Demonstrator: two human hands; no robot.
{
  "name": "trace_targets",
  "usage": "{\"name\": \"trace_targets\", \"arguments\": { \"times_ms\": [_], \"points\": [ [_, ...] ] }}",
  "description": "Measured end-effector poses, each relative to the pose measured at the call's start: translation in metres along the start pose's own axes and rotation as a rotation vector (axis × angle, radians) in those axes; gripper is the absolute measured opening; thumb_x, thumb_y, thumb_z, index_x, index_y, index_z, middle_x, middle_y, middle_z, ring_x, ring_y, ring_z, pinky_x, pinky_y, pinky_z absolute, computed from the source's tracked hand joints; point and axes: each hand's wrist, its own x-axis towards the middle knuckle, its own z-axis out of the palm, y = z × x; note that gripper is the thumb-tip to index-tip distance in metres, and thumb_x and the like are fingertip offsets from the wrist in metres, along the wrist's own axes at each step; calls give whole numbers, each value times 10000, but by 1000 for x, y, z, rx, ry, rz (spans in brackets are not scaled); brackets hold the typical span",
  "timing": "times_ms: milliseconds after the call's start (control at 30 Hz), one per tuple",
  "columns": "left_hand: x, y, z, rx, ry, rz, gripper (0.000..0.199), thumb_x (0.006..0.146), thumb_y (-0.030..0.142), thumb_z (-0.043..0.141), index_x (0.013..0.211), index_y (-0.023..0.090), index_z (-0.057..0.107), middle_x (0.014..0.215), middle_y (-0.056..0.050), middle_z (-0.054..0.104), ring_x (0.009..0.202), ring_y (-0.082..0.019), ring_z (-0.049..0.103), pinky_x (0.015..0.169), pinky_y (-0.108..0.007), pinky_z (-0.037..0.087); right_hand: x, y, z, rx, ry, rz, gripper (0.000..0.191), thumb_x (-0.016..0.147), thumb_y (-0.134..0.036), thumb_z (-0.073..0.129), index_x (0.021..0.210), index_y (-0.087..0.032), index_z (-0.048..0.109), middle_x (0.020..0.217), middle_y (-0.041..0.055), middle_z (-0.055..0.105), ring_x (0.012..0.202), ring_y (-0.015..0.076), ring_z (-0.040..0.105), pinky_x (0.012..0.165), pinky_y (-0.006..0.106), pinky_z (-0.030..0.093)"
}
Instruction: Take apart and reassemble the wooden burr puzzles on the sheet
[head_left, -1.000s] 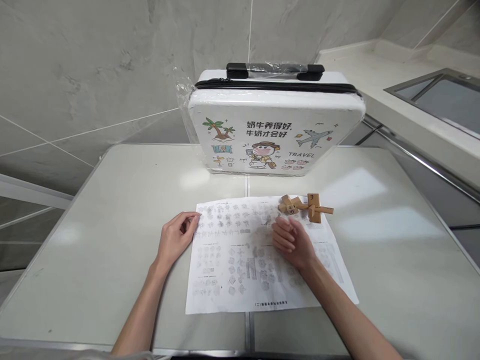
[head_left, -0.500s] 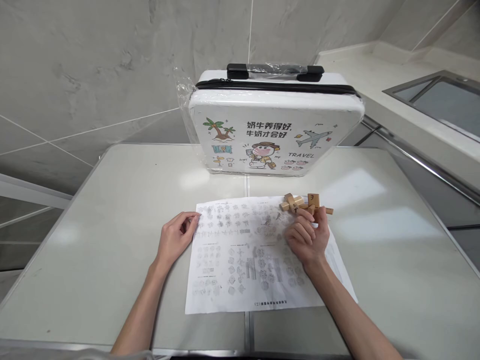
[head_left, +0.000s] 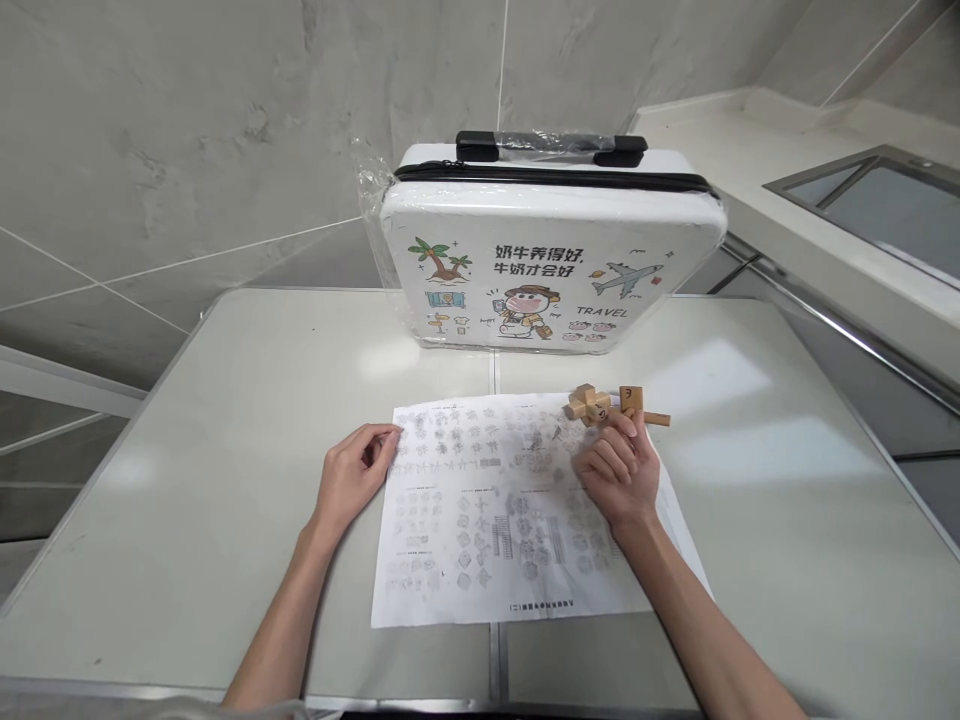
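Observation:
A white printed sheet (head_left: 480,590) covered in small diagrams lies on the table. At its left edge, my left hand (head_left: 356,468) is closed, thumb and forefinger together at the paper. My right hand (head_left: 619,470) is over the sheet's upper right, fingers curled and pinching among wooden puzzle pieces. By its fingertips are a cross-shaped interlocking wooden piece (head_left: 586,402) with a dark mark, a squarish wooden block (head_left: 631,398) with a handwritten mark, and a thin wooden stick (head_left: 658,420) pointing right. My fingers hide the exact contact with the pieces.
A white hard-shell suitcase (head_left: 645,225) with cartoon prints and clear plastic wrap stands upright at the table's back. The pale table (head_left: 225,420) has a metal seam down its middle. To the right is a counter (head_left: 697,130) with a sink (head_left: 885,200).
My right hand has shifted slightly right. The cross-shaped wooden piece has turned, and the block and stick have moved a little right with the hand. My left hand has stayed put.

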Motion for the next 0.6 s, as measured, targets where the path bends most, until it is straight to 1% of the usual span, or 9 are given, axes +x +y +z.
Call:
{"name": "trace_targets", "arguments": {
  "times_ms": [100, 167, 333, 367, 433, 467, 500, 600],
  "points": [
    [0, 1, -1, -4, -4, 2, 268, 1047, 418, 590, 1056, 235, 787, 881, -18, 773, 648, -152, 600, 641, -282, 475, 0, -2, 3, -138, 70, -30, 367, 1034, -463, 724, 784, -269, 537, 435, -133, 310, 338, 87, 89, 332, 242, 197],
    [0, 1, -1, -7, -7, 4, 265, 1047, 416, 594, 1056, 235, 786, 877, -17, 768, 652, -151, 598, 639, -281, 472, 0, -2, 4, -235, 88, -49, 370, 1019, -501, 731, 788, -269, 558, 450, -127, 277, 353, 90, 92, 338, 243, 199],
    [-1, 0, 0, -11, -5, 9, 268, 1053, 413, 594, 1061, 228, 787, 891, -23, 767, 654, -148, 587, 635, -285, 468, -1, 6, 7, -464, 40, -90, 444, 1010, -622, 689, 773, -256, 608, 464, -102, 259, 385, 84, 143, 383, 250, 217],
    [-1, -1, 0, -11, -5, 10, 268, 1053, 413, 593, 1063, 228, 787, 886, -23, 765, 652, -148, 585, 634, -286, 466, -2, 9, 7, -545, 32, -122, 473, 1012, -647, 668, 759, -253, 603, 467, -93, 266, 394, 88, 170, 395, 262, 214],
    [-1, -1, 0, -12, -4, 15, 265, 1054, 410, 593, 1064, 228, 785, 870, -20, 757, 649, -149, 582, 630, -287, 464, -6, 16, 7, -779, 8, -215, 525, 1046, -679, 577, 741, -253, 575, 485, -72, 291, 416, 108, 235, 420, 290, 207],
    [-1, 0, 0, -14, -4, 20, 263, 1055, 408, 593, 1064, 228, 784, 867, -18, 755, 650, -149, 582, 629, -288, 463, -9, 19, 7, -959, -26, -257, 549, 1090, -670, 479, 739, -254, 552, 510, -58, 322, 435, 121, 273, 434, 301, 221],
    [-1, 0, -1, -15, -4, 27, 262, 1056, 408, 592, 1067, 228, 782, 874, -18, 756, 653, -149, 582, 631, -289, 464, -12, 22, 6, -1129, -73, -291, 528, 1125, -638, 399, 791, -262, 557, 529, -56, 341, 447, 133, 297, 445, 302, 249],
    [-3, 5, -1, -29, -15, 68, 250, 1061, 407, 594, 1081, 235, 774, 919, -21, 762, 652, -147, 568, 640, -297, 464, -20, 26, 6, -1341, -203, -302, 478, 1142, -578, 393, 844, -256, 582, 536, -57, 390, 450, 140, 332, 469, 304, 294]
  ]
}}
